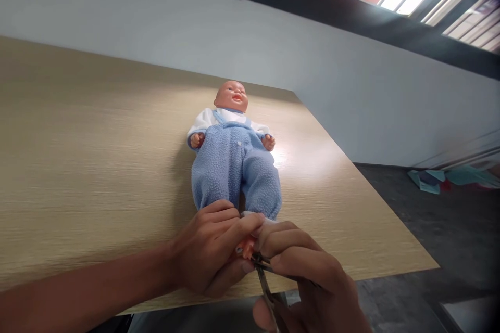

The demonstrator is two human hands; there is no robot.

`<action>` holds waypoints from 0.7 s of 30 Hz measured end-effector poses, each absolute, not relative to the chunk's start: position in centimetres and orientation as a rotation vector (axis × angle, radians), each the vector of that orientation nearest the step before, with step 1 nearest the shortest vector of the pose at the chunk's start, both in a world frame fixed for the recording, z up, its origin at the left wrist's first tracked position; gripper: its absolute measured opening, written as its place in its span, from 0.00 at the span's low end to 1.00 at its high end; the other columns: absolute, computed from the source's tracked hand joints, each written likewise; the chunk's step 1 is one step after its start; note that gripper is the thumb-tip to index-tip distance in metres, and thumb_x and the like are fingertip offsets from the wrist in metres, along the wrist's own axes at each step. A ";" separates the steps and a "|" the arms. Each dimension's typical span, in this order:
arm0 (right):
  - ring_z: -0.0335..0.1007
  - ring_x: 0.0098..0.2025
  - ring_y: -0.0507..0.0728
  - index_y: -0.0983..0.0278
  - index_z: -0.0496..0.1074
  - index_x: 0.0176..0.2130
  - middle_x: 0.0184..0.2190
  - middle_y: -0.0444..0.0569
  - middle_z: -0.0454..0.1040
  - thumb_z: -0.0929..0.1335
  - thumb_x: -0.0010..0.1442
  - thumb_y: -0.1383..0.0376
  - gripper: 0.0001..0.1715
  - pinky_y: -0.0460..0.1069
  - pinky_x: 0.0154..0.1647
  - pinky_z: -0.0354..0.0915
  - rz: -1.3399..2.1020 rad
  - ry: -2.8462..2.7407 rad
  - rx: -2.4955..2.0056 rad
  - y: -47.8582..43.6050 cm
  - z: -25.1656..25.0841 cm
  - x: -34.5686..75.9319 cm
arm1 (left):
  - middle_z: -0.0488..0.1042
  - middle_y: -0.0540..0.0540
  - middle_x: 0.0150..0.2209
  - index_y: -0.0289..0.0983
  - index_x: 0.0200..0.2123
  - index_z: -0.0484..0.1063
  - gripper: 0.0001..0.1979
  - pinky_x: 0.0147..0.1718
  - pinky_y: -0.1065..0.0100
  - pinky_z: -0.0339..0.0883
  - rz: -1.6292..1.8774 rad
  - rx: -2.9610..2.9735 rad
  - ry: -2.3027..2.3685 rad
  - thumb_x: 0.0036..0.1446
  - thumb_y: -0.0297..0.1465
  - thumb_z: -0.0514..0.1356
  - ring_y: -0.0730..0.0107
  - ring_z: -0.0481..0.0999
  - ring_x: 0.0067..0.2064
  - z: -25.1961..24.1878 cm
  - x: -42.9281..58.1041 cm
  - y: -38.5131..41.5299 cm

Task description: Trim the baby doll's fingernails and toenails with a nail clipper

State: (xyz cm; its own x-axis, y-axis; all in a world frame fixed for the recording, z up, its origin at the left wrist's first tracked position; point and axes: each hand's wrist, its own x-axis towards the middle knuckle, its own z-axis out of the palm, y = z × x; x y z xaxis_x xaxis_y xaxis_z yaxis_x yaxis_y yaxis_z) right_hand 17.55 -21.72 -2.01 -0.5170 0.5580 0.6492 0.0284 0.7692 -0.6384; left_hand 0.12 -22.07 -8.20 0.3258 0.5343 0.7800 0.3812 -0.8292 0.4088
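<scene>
At lower end of baby doll [219,158], left hand [211,247] pinches foot [247,247], right hand [316,265] closed round slim metal tool [264,283]; slipping pinch could let tool nick foot.

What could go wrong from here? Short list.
1. Pinch: the tip of the tool in the right hand sits very close to the left hand, so a slip might catch skin.
2. Damage: that tip is also right by the doll's foot, which could get nicked.
3. Poor sightline: both hands hide much of the foot, so a misplaced tip may go unnoticed.
</scene>
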 end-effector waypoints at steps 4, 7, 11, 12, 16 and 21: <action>0.74 0.28 0.54 0.60 0.67 0.41 0.28 0.42 0.74 0.71 0.59 0.68 0.11 0.50 0.35 0.77 0.666 -2.014 -0.426 -21.7 -1.2 16.6 | 0.77 0.44 0.32 0.27 0.58 0.62 0.21 0.35 0.60 0.66 1.514 2.422 0.842 0.68 0.35 0.49 0.64 0.76 0.30 -8.2 0.1 -22.1; 0.73 0.30 0.52 0.61 0.67 0.38 0.27 0.42 0.73 0.67 0.61 0.72 0.06 0.49 0.34 0.74 0.629 -2.044 -0.413 -21.8 -0.9 16.0 | 0.76 0.45 0.32 0.28 0.57 0.62 0.21 0.34 0.61 0.65 1.497 2.416 0.840 0.69 0.36 0.48 0.64 0.75 0.30 -8.1 0.1 -22.2; 0.78 0.36 0.56 0.60 0.68 0.42 0.29 0.43 0.75 0.68 0.65 0.65 0.04 0.52 0.39 0.75 0.595 -2.076 -0.424 -21.9 -0.8 15.7 | 0.73 0.46 0.31 0.34 0.45 0.65 0.15 0.32 0.61 0.61 1.478 2.402 0.825 0.71 0.37 0.44 0.66 0.71 0.28 -8.0 0.0 -22.1; 0.78 0.37 0.57 0.60 0.67 0.44 0.30 0.43 0.76 0.68 0.66 0.63 0.07 0.52 0.39 0.76 0.574 -2.091 -0.443 -21.9 -0.7 15.6 | 0.72 0.47 0.30 0.36 0.41 0.64 0.14 0.31 0.62 0.60 1.457 2.403 0.829 0.71 0.36 0.43 0.67 0.69 0.28 -8.0 0.0 -22.2; 0.78 0.37 0.58 0.60 0.66 0.48 0.33 0.45 0.77 0.68 0.65 0.62 0.12 0.52 0.37 0.75 0.545 -2.158 -0.536 -22.1 -0.4 15.6 | 0.66 0.50 0.27 0.39 0.32 0.58 0.11 0.31 0.63 0.57 1.450 2.406 0.847 0.69 0.33 0.46 0.69 0.66 0.28 -8.1 0.0 -22.2; 0.77 0.37 0.59 0.61 0.65 0.48 0.32 0.47 0.77 0.63 0.65 0.66 0.10 0.53 0.37 0.74 0.373 -2.247 -0.582 -22.3 -0.1 15.4 | 0.64 0.52 0.26 0.39 0.31 0.56 0.09 0.30 0.63 0.58 1.529 2.429 0.883 0.67 0.32 0.48 0.70 0.63 0.26 -8.5 0.1 -22.1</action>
State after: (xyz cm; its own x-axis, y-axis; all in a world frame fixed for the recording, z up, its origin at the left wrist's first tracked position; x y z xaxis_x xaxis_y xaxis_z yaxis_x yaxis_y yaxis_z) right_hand 15.43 -22.32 -0.12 -0.5990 0.5161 0.6123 0.2904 0.8525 -0.4346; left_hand 0.12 -22.14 -8.49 0.3116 0.5438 0.7792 0.4030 -0.8183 0.4099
